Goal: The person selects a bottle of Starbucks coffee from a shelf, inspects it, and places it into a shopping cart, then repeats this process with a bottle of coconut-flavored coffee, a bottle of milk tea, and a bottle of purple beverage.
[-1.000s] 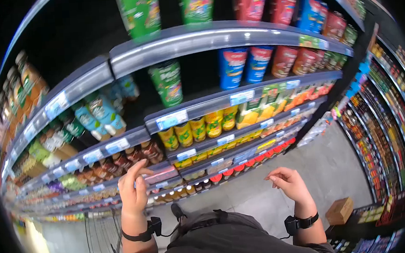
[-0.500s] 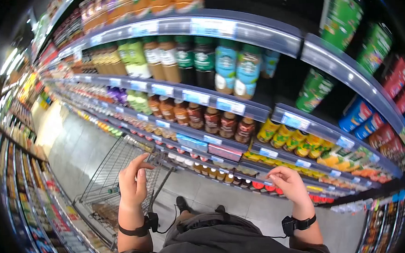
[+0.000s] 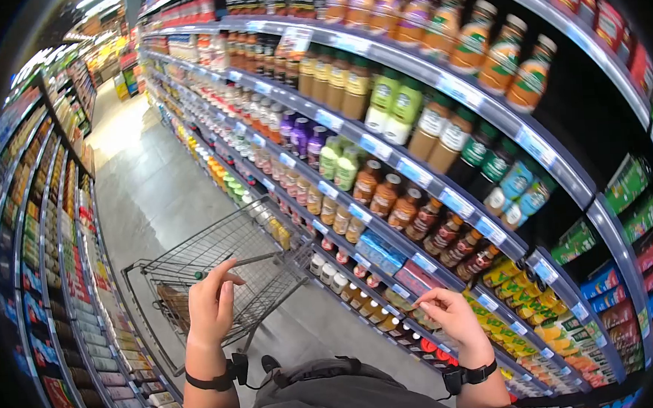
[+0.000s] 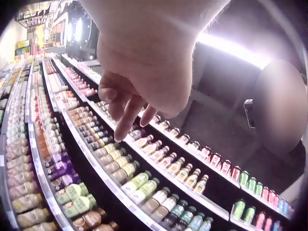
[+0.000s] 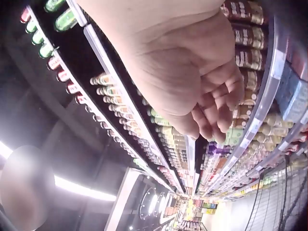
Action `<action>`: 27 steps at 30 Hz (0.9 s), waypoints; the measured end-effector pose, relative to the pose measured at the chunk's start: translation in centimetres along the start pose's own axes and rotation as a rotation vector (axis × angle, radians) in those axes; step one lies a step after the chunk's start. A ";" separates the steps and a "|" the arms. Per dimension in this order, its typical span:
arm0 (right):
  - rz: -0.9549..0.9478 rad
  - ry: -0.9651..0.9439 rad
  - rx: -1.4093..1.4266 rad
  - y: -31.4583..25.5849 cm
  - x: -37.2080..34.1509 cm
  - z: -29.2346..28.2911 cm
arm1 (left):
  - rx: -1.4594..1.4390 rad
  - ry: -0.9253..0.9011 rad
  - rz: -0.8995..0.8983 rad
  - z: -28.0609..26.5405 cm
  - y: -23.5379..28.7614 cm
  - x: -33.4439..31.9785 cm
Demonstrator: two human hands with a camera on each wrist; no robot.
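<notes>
Beyond left fingers (image 3: pixel 213 277), farther from right fingers (image 3: pixel 437 296), all loosely bent, empty: a wire cart (image 3: pixel 259 258).

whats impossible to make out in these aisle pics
Price labels, head view: too small and blurred to read.
Brown thing in the cart, head view: partly hidden by wire mesh.
The cart, right wrist view: cut by right edge.
Bottles, left wrist view: some blocked by the left hand.

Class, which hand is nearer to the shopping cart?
Left. In the head view, the left hand overlaps the shopping cart; the right hand is off to its right, before the shelves.
</notes>
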State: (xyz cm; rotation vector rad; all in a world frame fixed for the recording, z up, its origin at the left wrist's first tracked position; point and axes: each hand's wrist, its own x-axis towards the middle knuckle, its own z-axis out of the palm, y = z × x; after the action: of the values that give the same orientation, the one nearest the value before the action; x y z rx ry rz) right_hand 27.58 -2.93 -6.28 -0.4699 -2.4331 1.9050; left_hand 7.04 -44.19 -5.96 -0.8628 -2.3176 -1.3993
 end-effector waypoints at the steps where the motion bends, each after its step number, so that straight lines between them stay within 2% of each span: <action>1: -0.003 -0.033 -0.023 -0.8 0.8 1.6 | 0.002 0.021 -0.011 -1.6 -1.0 -0.3; 5: 0.011 -0.118 -0.078 -4.0 3.8 8.4 | -0.042 0.129 -0.109 -7.4 -4.3 -1.5; 8: -0.004 -0.171 -0.129 -6.2 5.8 13.0 | 0.023 0.204 -0.061 -11.4 -7.9 -2.6; 11: -0.036 -0.223 -0.166 -8.3 7.6 17.4 | 0.020 0.211 -0.159 -15.2 -10.7 -3.9; 16: -0.054 -0.310 -0.181 -10.5 10.0 24.3 | 0.033 0.302 -0.150 -20.4 -14.9 -5.7; 24: -0.054 -0.429 -0.312 -12.8 12.6 32.3 | 0.073 0.344 -0.189 -25.2 -19.4 -9.2; 27: -0.039 -0.474 -0.328 -12.7 13.7 33.9 | 0.011 0.370 -0.339 -25.9 -19.6 -10.6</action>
State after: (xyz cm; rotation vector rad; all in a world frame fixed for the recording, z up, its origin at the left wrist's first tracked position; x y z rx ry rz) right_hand 5.02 -34.35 -5.25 0.0431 -3.0416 1.7659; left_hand 1.59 -77.21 -12.84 -0.1820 -2.2406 -1.5195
